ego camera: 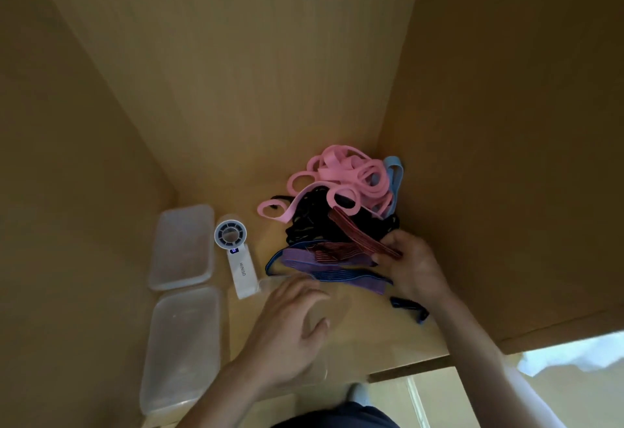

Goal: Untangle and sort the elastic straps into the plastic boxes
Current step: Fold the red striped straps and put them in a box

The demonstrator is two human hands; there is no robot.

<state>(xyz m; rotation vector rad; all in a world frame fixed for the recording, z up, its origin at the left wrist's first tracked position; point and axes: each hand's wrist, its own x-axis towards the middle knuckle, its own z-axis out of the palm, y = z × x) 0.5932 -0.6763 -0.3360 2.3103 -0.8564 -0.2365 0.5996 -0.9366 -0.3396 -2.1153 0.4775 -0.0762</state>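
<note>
A tangled heap of elastic straps fills the right back corner of a wooden shelf: pink straps (pixel 341 177), a light blue strap (pixel 394 170), black straps (pixel 307 221), a purple-and-blue strap (pixel 324 268) and a red striped strap (pixel 351 231). My right hand (pixel 412 265) pinches the near end of the red striped strap. My left hand (pixel 290 323) rests with spread fingers on a clear plastic box (pixel 320 360) at the shelf's front. Two more clear plastic boxes lie at the left, one far (pixel 184 245) and one near (pixel 182 343).
A white handheld fan (pixel 236 255) lies between the far box and the straps. A small dark strap piece (pixel 410 307) lies by my right wrist. Wooden walls close in the left, back and right. The shelf edge (pixel 408 368) runs along the front.
</note>
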